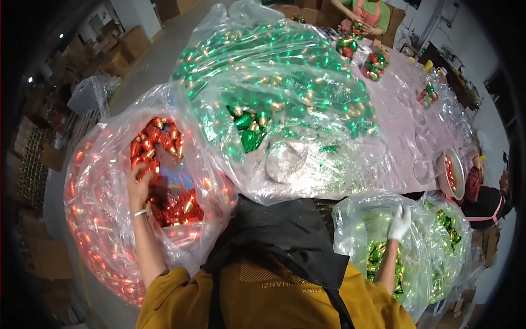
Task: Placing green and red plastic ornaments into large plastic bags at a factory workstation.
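My bare left hand, with a bracelet at the wrist, is in the mouth of a large clear plastic bag. Its fingers are curled round a shiny red Christmas ornament. More red ornaments with gold caps lie deeper in the bag. My right hand wears a white glove and is over another clear bag of light green ornaments. Its fingers point away from me, stretched out, with nothing visible in them.
A big clear bag of dark green ornaments lies on the pink-covered table. Ornament clusters stand toward the far end, near another person. At right, a tub holds red pieces beside a second person. Cartons are stacked at left.
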Available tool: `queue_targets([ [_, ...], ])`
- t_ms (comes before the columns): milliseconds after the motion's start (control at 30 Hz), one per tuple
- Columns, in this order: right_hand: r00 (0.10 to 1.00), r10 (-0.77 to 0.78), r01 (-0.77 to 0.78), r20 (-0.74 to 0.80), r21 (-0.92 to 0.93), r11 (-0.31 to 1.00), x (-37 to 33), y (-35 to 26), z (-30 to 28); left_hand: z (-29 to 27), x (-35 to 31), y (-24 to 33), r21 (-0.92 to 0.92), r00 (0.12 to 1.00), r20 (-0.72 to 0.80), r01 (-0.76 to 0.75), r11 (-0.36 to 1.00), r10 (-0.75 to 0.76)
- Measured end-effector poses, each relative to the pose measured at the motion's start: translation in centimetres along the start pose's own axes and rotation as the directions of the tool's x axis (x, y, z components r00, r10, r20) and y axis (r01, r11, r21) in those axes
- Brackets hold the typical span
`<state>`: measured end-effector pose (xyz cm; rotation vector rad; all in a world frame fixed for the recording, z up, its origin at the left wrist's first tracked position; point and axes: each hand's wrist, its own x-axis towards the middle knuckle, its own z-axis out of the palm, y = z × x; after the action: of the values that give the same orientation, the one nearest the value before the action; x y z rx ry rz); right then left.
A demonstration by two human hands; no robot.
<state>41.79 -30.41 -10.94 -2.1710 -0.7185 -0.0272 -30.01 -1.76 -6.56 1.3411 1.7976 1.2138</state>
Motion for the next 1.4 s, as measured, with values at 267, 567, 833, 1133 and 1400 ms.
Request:
queue_targets([
  [267,0.898,0.338,-0.016,0.281,-0.746,0.666,-11.1,34.8,1.9,20.9,-0.7,15.5,0.182,0.472,0.520,-0.876,0.448,0.712],
  [567,0.950,0.194,-0.104,0.246,-0.335,0.937,-9.7,20.1,0.1,30.7,0.7,14.1,0.621,0.616,0.784,-0.776,0.108,-0.084],
  [833,0.721,0.382,-0.183,0.578,-0.373,0.910,-7.3,29.3,-0.2,33.2,2.1,9.9,0.584,0.631,0.755,-0.771,0.254,0.178],
  [1133,0.752,0.362,0.188,0.551,-0.706,0.683,-6.8,19.9,-4.6,24.9,-1.6,18.1,-0.319,0.809,0.465,-0.225,0.920,0.359],
  [1400,0.817,0.301,0.253,0.491,-0.775,0.579,-2.0,-21.0,-3.8,29.2,-8.6,20.6,-0.526,0.704,0.487,-0.236,0.817,0.517],
])
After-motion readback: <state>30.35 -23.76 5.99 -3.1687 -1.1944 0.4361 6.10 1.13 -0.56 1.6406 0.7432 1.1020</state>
